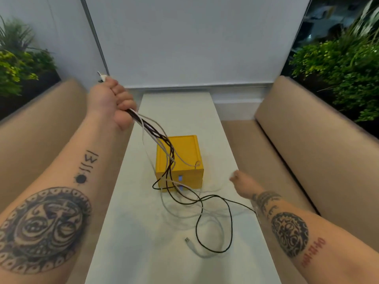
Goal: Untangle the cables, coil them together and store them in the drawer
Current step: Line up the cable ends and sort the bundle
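Your left hand (114,103), raised in the upper left of centre, is clenched around a bundle of black and white cables (152,131), with plug ends poking out above the fist. The strands drape down over the yellow drawer box (184,152) at mid-frame and loop loosely on the white table (143,253) below it, a USB plug (187,240) lying free at lower centre. Your right hand (241,181), right of the box, is motion-blurred, so its grip cannot be told.
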The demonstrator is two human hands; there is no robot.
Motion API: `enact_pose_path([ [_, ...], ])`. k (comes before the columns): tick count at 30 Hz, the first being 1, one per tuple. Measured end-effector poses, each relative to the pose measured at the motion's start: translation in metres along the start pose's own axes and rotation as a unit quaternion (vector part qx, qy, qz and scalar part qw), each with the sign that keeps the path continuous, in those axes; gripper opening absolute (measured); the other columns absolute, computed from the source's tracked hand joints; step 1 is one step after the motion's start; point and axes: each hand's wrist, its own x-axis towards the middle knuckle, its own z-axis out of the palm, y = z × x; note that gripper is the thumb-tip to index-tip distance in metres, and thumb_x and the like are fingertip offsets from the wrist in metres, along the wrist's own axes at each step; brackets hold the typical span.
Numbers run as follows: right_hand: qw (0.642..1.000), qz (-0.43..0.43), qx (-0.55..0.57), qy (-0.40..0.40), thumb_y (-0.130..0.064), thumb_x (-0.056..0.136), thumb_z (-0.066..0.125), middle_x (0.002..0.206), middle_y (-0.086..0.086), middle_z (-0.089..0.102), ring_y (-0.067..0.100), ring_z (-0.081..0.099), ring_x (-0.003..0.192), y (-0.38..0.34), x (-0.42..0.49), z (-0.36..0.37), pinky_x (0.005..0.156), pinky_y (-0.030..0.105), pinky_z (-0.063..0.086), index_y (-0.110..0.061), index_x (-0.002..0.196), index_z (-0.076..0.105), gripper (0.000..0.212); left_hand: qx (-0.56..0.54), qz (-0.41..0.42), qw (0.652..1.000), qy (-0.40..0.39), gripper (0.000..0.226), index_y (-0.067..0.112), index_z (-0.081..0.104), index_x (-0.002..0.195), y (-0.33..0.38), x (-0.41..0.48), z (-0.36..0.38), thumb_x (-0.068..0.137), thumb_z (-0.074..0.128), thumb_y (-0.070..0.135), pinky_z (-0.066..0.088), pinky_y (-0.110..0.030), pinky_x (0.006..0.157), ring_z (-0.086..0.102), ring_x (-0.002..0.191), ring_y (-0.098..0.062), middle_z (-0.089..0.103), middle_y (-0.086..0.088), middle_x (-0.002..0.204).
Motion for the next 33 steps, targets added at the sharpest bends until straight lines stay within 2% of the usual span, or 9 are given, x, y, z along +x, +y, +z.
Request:
enact_pose_path([
  [5,0.985,0.098,-0.098,-0.101,-0.035,0.104,0.049,0.138,0.011,0.055,0.025,0.055,0.123,0.077,-0.037,0.054,0.099,0.027,0.042,-0.008,0.136,0.051,0.042,-0.042,0.013,0.999,0.01,0.044,0.022,0.037,0.059,0.014,0.001,0.012,0.103,0.036,0.016,0.012,-0.018,0.032,0.019,0.037,-0.005,0.027,0.01,0.051],
  [9,0.994,0.04,0.032,-0.097,-0.032,0.094,0.067,0.1,0.0,0.068,0.011,0.059,0.079,0.05,-0.038,0.041,0.069,0.022,0.05,-0.018,0.112,0.062,0.023,-0.04,-0.011,0.999,0.005,0.037,0.024,0.034,0.065,0.0,0.002,0.019,0.1,0.033,0.011,0.013,-0.019,0.031,0.019,0.037,-0.005,0.027,0.01,0.051],
  [15,0.965,-0.015,0.241,-0.107,-0.027,0.097,0.063,0.092,-0.003,0.07,0.013,0.07,0.086,-0.006,-0.027,-0.029,0.074,0.028,0.052,-0.02,0.108,0.07,0.014,-0.057,-0.005,0.998,0.006,0.037,0.023,0.035,0.065,0.003,0.0,0.03,0.098,0.029,0.009,0.014,-0.02,0.032,0.019,0.039,-0.006,0.028,0.01,0.053],
  [21,0.911,-0.112,0.396,0.011,-0.028,0.099,0.062,0.09,0.004,0.061,0.011,0.054,0.056,-0.044,-0.016,-0.071,0.057,0.027,0.048,-0.03,0.092,0.077,0.016,-0.038,-0.012,0.999,0.014,0.035,0.022,0.037,0.068,0.0,-0.001,0.027,0.1,0.033,0.01,0.014,-0.02,0.033,0.02,0.04,-0.006,0.03,0.009,0.053],
  [24,0.955,-0.135,0.261,-0.02,-0.028,0.091,0.07,0.094,0.001,0.075,0.018,0.071,0.074,-0.056,-0.02,-0.071,0.068,0.034,0.055,-0.028,0.099,0.074,0.009,-0.038,-0.024,0.999,0.019,0.035,0.021,0.038,0.068,-0.005,-0.003,0.024,0.101,0.033,0.011,0.014,-0.019,0.034,0.02,0.04,-0.006,0.03,0.009,0.053],
  [26,0.979,-0.136,0.125,-0.09,-0.027,0.088,0.07,0.099,-0.006,0.077,0.014,0.073,0.091,-0.059,-0.019,-0.068,0.079,0.036,0.057,-0.03,0.113,0.07,0.025,-0.038,-0.025,0.999,0.021,0.035,0.021,0.038,0.067,-0.004,-0.004,0.024,0.101,0.033,0.01,0.014,-0.019,0.034,0.02,0.04,-0.006,0.03,0.009,0.054],
  [29,0.982,-0.121,-0.01,-0.144,0.002,0.091,0.051,0.12,-0.017,0.07,0.006,0.067,0.106,-0.069,-0.02,-0.071,0.088,0.027,0.053,-0.031,0.137,0.056,0.056,-0.041,-0.022,0.999,0.016,0.034,0.021,0.038,0.069,0.002,-0.003,0.024,0.101,0.033,0.01,0.015,-0.02,0.033,0.021,0.04,-0.006,0.031,0.009,0.053],
  [31,0.988,-0.14,-0.016,-0.068,0.011,0.087,0.037,0.123,-0.013,0.067,0.009,0.065,0.11,-0.084,-0.021,-0.076,0.083,0.023,0.048,-0.026,0.138,0.056,0.066,-0.036,-0.016,0.999,0.015,0.033,0.021,0.039,0.07,0.006,-0.002,0.025,0.101,0.034,0.012,0.015,-0.02,0.033,0.021,0.04,-0.006,0.031,0.009,0.054],
  [33,0.977,-0.169,0.129,0.005,-0.002,0.094,0.047,0.122,-0.012,0.068,0.012,0.065,0.115,-0.106,-0.027,-0.081,0.083,0.024,0.049,-0.027,0.131,0.061,0.046,-0.027,-0.013,0.999,0.022,0.034,0.021,0.039,0.07,0.004,-0.002,0.026,0.102,0.035,0.013,0.015,-0.02,0.033,0.021,0.041,-0.006,0.031,0.009,0.055],
])
